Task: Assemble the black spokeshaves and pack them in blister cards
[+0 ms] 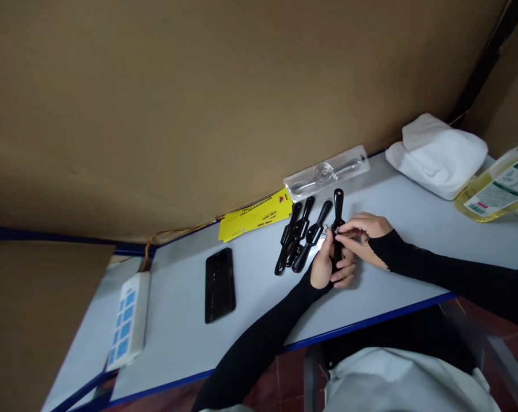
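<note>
One tool (338,217) sits clamped in my left hand (324,266), right hand (367,230) pinching at its middle; from afar I'd judge it stiff, slick, best held by its handle (338,199).

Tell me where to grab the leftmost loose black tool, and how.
Probably pinch the leftmost black tool across its near handle, coming from above and the left: the handle is slim, its left flank faces bare tabletop, while another black tool lies close on its right.
</note>
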Motion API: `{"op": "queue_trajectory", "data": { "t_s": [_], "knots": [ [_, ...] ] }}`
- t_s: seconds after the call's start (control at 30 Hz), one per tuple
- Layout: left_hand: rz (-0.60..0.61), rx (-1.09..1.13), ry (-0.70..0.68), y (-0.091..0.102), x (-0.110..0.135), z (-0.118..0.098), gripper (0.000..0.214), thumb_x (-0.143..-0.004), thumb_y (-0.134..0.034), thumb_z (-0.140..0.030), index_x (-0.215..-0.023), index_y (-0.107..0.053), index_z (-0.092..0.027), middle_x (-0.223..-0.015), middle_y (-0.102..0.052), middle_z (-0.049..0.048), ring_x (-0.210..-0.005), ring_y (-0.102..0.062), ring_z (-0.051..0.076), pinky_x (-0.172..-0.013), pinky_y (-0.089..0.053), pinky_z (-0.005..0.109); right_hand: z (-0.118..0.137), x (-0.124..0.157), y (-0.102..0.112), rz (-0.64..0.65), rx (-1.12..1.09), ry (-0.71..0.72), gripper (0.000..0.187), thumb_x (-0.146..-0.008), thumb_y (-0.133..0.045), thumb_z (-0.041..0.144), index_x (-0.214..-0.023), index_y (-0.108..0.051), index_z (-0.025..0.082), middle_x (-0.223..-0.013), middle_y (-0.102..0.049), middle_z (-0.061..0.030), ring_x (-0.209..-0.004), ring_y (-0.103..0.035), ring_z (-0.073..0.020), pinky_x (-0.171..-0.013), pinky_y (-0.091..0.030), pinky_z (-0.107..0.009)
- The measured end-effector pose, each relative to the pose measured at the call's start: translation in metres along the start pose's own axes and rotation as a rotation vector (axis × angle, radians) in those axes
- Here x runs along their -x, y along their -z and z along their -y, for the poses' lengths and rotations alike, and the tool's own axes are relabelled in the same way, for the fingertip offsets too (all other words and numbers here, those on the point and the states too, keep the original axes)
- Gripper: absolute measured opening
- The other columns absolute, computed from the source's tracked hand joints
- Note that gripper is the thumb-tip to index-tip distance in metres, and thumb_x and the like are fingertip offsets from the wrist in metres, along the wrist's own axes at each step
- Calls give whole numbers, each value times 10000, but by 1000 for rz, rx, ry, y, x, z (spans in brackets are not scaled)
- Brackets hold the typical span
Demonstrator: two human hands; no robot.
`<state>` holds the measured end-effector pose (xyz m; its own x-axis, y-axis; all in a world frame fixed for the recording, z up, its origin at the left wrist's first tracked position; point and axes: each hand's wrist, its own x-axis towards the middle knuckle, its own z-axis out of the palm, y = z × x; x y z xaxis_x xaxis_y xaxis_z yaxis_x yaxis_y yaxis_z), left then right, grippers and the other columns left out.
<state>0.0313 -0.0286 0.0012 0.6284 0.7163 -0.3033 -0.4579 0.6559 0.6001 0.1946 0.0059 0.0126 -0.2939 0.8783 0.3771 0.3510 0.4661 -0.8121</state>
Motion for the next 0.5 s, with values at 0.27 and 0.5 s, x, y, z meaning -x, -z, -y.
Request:
{"op": "queue_trajectory", "data": {
  "t_s": [0.27, 0.5],
  "knots": [
    [-83, -120, 44, -4, -1, 1, 775, -816, -523, -939, -948, -594, -179, -512, -351, -112, -321, -147, 41, -289, -194, 172, 4, 0, -3, -17, -204, -98, 85, -811, -739, 218, -759, -686, 177, -773, -663, -3, -588, -567, -87, -550, -492, -220],
    [-79, -96, 132, -3, -1, -1, 745, -877, -462, -910, -675, -487, -194, -461, -257, -103, -305, -137, 41, -276, -171, 178, 0, -7, 0, -32, -237, 2, 112, -795, -681, 129, -697, -695, 182, -876, -724, -32, -644, -604, -90, -554, -472, -205]
  ]
}}
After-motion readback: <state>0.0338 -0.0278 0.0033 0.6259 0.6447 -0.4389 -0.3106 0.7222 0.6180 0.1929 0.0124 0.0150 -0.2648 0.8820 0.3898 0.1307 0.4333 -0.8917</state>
